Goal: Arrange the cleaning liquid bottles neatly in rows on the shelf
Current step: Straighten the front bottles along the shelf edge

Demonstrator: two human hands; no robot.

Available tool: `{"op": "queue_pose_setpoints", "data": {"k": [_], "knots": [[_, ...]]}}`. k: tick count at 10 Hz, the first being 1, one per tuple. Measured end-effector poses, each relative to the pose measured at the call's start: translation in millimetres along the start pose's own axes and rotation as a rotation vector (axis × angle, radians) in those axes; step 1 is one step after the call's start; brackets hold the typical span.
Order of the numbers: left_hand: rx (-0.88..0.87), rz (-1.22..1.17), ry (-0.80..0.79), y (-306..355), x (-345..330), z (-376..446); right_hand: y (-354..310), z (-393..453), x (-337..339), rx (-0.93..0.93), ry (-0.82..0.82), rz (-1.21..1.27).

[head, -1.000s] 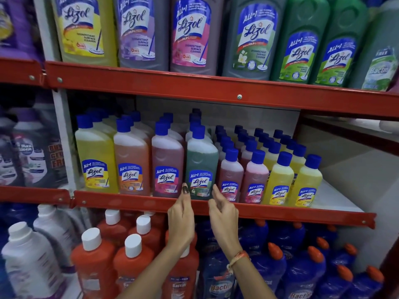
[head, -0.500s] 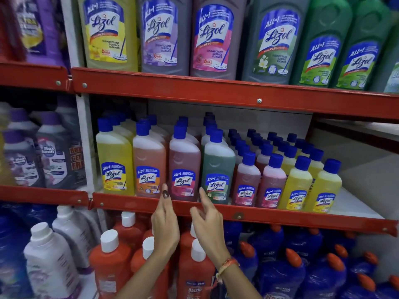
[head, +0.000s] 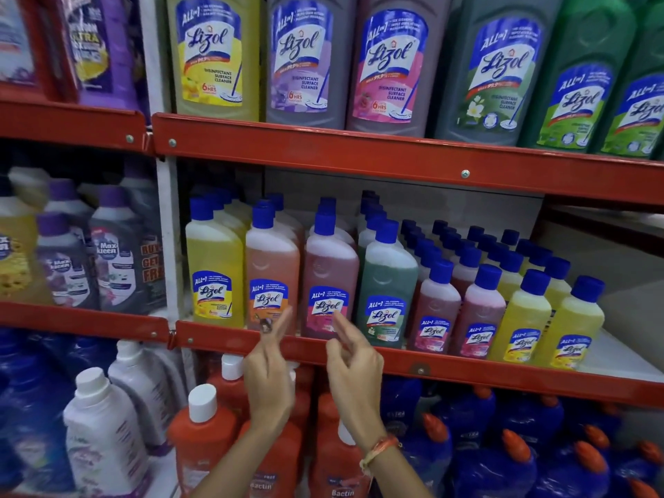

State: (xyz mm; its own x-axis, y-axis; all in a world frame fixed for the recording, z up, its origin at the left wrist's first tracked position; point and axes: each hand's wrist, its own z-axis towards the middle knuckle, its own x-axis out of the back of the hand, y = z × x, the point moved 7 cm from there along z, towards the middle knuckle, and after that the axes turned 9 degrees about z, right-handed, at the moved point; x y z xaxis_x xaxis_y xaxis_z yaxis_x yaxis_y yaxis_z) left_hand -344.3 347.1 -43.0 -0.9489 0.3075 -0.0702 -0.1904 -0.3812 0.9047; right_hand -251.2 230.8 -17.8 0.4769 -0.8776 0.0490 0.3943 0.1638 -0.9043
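Note:
Blue-capped Lizol bottles stand in rows on the middle red shelf [head: 467,372]: a tall yellow bottle [head: 214,267], an orange bottle [head: 272,271], a pink bottle [head: 330,271] and a green bottle [head: 388,282] in front, with small pink bottles [head: 436,318] and small yellow bottles [head: 521,325] to the right. My left hand [head: 267,375] is raised in front of the shelf lip below the orange bottle, fingers apart, holding nothing. My right hand [head: 354,364] is beside it below the pink bottle, fingers loosely spread and empty.
Large Lizol bottles [head: 391,62] fill the top shelf. Orange Bactin bottles [head: 204,436], white bottles [head: 104,425] and blue bottles [head: 492,461] stand on the bottom shelf. Max Kleen bottles [head: 118,260] sit in the left bay. Bare white shelf [head: 621,357] shows at the right end.
The view has shifted left and closer. Both hands have moved left along the shelf lip, from below the green bottle to below the orange and pink bottles.

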Motion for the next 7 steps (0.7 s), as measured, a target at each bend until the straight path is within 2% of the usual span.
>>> {"op": "queue_pose_setpoints", "data": {"k": [1,2,3,6,7], "knots": [[0.011,-0.013,0.176,-2,31,15,-2,2,-32,-0.034,-0.192,-0.031],[0.141,0.158,0.148,-13,41,34,-3,6,-51,-0.06,-0.257,-0.052],[0.164,0.239,0.077,-14,38,40,2,7,-65,-0.082,-0.271,-0.044],[0.133,0.342,0.063,-2,39,37,11,15,-67,-0.094,-0.317,-0.072],[0.108,0.355,0.131,11,37,24,8,14,-62,-0.083,-0.364,-0.05]]}}
